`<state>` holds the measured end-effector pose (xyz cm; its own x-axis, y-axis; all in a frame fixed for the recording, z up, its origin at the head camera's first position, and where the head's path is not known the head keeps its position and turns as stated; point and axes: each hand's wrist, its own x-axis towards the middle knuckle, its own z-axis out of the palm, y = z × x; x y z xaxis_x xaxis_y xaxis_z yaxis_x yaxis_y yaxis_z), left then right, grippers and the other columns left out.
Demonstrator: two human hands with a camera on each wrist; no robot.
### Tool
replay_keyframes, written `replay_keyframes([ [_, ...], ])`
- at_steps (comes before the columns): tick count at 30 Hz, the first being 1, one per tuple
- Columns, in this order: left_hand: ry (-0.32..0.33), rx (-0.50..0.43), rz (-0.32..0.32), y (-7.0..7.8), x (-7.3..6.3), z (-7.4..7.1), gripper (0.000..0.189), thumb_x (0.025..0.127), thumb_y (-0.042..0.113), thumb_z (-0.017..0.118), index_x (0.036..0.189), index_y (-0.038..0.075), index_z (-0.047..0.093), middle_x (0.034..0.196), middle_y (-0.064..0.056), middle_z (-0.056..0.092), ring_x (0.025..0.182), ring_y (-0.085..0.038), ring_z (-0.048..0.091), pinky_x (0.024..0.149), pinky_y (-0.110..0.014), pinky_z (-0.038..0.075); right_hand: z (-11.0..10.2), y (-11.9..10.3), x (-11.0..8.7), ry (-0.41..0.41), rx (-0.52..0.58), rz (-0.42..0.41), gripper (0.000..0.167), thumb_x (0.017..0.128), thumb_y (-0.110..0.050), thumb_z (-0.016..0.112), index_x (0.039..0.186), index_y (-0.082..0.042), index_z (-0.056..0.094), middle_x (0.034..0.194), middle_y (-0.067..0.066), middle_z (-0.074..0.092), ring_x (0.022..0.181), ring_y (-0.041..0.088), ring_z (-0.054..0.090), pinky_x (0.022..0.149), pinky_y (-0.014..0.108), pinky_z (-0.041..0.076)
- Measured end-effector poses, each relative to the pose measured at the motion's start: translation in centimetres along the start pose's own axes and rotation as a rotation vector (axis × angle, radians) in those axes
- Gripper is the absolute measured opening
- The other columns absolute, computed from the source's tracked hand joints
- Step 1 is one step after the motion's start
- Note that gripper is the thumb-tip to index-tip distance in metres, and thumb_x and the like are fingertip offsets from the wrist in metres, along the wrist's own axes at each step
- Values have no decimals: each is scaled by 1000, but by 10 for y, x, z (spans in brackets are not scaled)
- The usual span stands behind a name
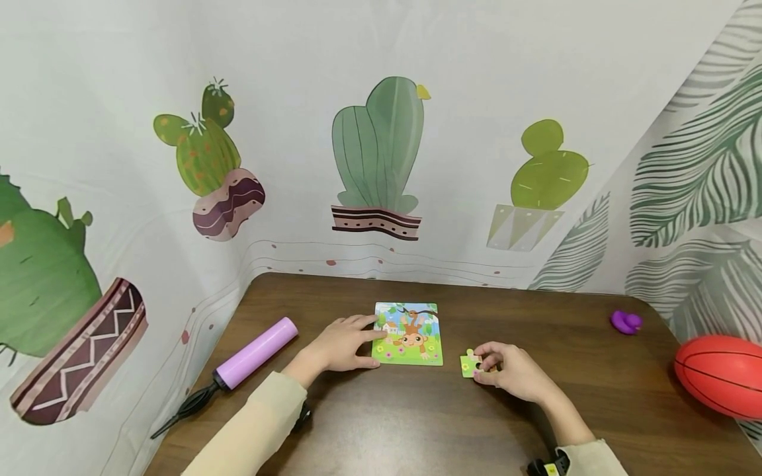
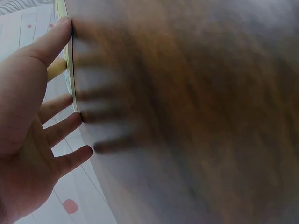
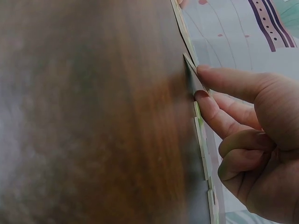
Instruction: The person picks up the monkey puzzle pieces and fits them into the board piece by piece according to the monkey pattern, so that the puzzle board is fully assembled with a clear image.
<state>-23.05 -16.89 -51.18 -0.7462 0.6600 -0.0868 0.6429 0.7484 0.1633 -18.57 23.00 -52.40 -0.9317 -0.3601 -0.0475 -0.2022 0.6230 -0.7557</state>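
On the brown table lies a square picture board showing a monkey hanging from a branch over green grass. My left hand rests at its left edge with fingers spread straight; in the left wrist view the fingertips meet the board's edge. To the right of the board, my right hand pinches a green jigsaw puzzle piece between thumb and fingers. That piece is tilted against the table in the right wrist view, and the hand partly hides it from the head camera.
More flat puzzle pieces lie by my right hand. A purple hand pump with a black nozzle lies at the left. Toward the right are a purple rubber duck and a red ball. A cactus-print cloth hangs behind the table.
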Motion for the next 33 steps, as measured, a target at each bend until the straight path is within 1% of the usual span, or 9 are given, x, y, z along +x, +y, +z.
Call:
replay_keyframes([
  [6, 17, 5, 12, -4, -3, 4, 66, 97, 61, 63, 155, 30, 53, 164, -4, 38, 149, -28, 36, 114, -59, 35, -1, 1, -1, -9, 5, -3, 40, 86, -25, 87, 118, -7, 71, 84, -6, 70, 76, 12, 64, 66, 27, 49],
  [12, 32, 10, 25, -7, -5, 7, 65, 99, 60, 61, 156, 29, 52, 162, -6, 40, 148, -29, 38, 114, -58, 35, -1, 1, -2, -12, 41, -6, 42, 87, -25, 86, 120, -5, 71, 84, -3, 70, 74, 14, 64, 61, 28, 52],
  [15, 47, 16, 33, -8, -7, 7, 64, 100, 60, 61, 155, 29, 53, 161, -6, 42, 146, -29, 39, 114, -56, 36, -1, 0, -1, -5, 30, -2, 42, 87, -27, 86, 120, -7, 71, 84, -5, 70, 75, 13, 64, 62, 28, 51],
  [19, 52, 17, 43, -8, -9, 6, 60, 101, 57, 60, 153, 27, 55, 161, -4, 42, 146, -27, 40, 114, -55, 36, 0, -2, 1, -6, 51, 12, 42, 87, -28, 86, 121, -8, 71, 85, -4, 71, 68, 13, 63, 58, 28, 52],
  [23, 52, 26, 60, -10, -12, 5, 58, 103, 53, 60, 153, 25, 55, 162, -3, 42, 146, -29, 41, 113, -56, 37, 3, -6, 4, -22, 82, -1, 44, 88, -28, 86, 123, -7, 70, 85, -2, 71, 63, 15, 61, 53, 29, 51],
  [26, 52, 30, 76, -11, -13, 7, 57, 104, 51, 59, 154, 25, 55, 162, -1, 42, 145, -30, 41, 112, -58, 38, 6, -9, 8, -18, 66, -23, 44, 89, -30, 85, 123, -8, 70, 84, -5, 72, 69, 13, 63, 58, 28, 50],
  [30, 43, 31, 87, -12, -13, 7, 56, 104, 52, 57, 154, 28, 54, 163, 0, 41, 146, -31, 40, 112, -58, 38, 11, -13, 14, 1, 39, -44, 43, 90, -31, 84, 125, -10, 70, 83, -9, 73, 74, 11, 65, 64, 28, 48],
  [33, 38, 27, 94, -12, -13, 6, 54, 104, 51, 58, 153, 29, 55, 163, 0, 41, 146, -31, 41, 112, -58, 38, 16, -18, 19, -5, 58, -55, 43, 93, -28, 81, 129, -8, 69, 85, -7, 74, 69, 11, 62, 60, 27, 47],
])
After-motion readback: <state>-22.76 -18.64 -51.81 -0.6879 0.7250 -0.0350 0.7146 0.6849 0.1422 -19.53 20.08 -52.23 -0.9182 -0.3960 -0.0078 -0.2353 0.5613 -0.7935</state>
